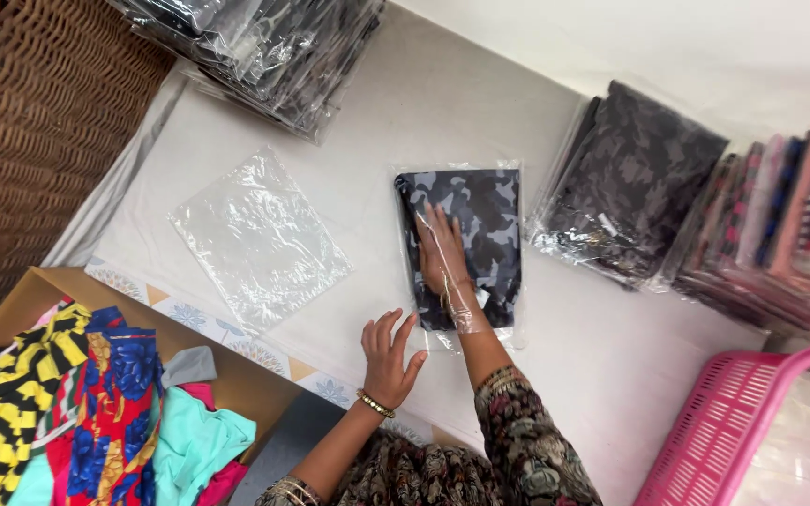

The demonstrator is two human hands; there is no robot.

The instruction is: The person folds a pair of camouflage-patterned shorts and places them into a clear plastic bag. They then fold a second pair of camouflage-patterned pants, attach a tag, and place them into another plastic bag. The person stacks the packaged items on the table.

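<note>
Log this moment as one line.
right hand: inside clear bag, flat on folded camouflage cloth | left hand: flat on table by bag mouth | empty clear bags left

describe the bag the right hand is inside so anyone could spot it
On the white table, look at the middle, just above the person's two hands. The clear bag there holds a folded dark camouflage cloth, and the right hand is slid inside it. The empty clear bags to its left lie flat with nothing in them.
</note>
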